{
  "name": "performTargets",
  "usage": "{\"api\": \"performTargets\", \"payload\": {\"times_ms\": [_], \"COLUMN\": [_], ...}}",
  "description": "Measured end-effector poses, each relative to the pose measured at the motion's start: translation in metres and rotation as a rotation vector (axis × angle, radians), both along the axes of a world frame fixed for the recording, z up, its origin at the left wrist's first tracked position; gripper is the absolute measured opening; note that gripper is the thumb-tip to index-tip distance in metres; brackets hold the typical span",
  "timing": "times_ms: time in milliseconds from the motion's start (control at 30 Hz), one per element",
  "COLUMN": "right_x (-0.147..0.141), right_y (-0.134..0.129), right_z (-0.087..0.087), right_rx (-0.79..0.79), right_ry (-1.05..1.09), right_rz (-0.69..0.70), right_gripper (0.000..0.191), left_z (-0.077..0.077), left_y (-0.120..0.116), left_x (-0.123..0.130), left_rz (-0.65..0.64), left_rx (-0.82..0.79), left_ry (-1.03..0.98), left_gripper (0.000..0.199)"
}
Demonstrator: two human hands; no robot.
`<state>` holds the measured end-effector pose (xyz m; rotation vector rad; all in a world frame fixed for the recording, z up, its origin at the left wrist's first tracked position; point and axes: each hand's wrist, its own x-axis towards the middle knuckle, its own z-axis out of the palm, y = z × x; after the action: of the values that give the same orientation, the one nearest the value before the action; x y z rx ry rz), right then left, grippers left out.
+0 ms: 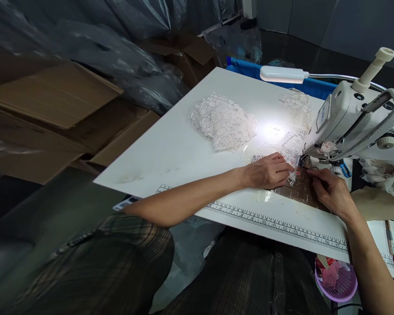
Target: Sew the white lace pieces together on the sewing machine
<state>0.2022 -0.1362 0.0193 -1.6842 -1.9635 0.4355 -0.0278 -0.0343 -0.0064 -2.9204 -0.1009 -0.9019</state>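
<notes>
Head view showed a lace piece (pixel 292 178) at the stitching area of a white sewing machine (pixel 336 116), between the person's two hands and just in front of the presser foot (pixel 299 161). The left hand (pixel 269 171) lay palm down over the near left part of the lace, its fingers bent and bunched together, their tips on the fabric near the foot; whether they pinched the lace or only pressed on it could not be told. More lace showed beyond those knuckles, toward the far side of the machine head.

On the other side of the foot, the right hand (pixel 333 191) had its thumb and forefinger drawn nearly together, the other fingers curled under. Its fingertips were near the lace's right edge, above a brown plate (pixel 302 192); whether they had hold of anything could not be told.

A loose pile of white lace (pixel 225 122) lay on the white table (pixel 170 144), beyond the left forearm and apart from both hands. A lit lamp (pixel 282 74) shone down between the pile and the machine. Ruler markings (pixel 265 222) ran along the table's near edge, and a purple basket (pixel 348 294) with scraps in it stood below, near the right forearm.
</notes>
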Motion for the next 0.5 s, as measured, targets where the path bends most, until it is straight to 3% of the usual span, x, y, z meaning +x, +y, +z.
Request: {"api": "performTargets", "payload": {"times_ms": [133,267,500], "right_x": [-0.01,-0.017,-0.015], "right_y": [0.0,0.001,0.001], "right_z": [0.002,0.004,0.0], "right_rx": [0.063,0.069,0.09], "right_ry": [-0.283,-0.518,-0.491], "right_rz": [0.13,0.133,0.12], "right_gripper": [0.042,0.043,0.043], "left_z": [-0.003,-0.004,-0.001], "left_y": [0.0,0.0,0.001], "left_x": [0.0,0.0,0.0], "left_rz": [0.005,0.002,-0.005], "left_rx": [-0.006,0.013,0.027], "left_ry": [-0.011,0.005,0.044], "left_gripper": [0.019,0.022,0.024]}}
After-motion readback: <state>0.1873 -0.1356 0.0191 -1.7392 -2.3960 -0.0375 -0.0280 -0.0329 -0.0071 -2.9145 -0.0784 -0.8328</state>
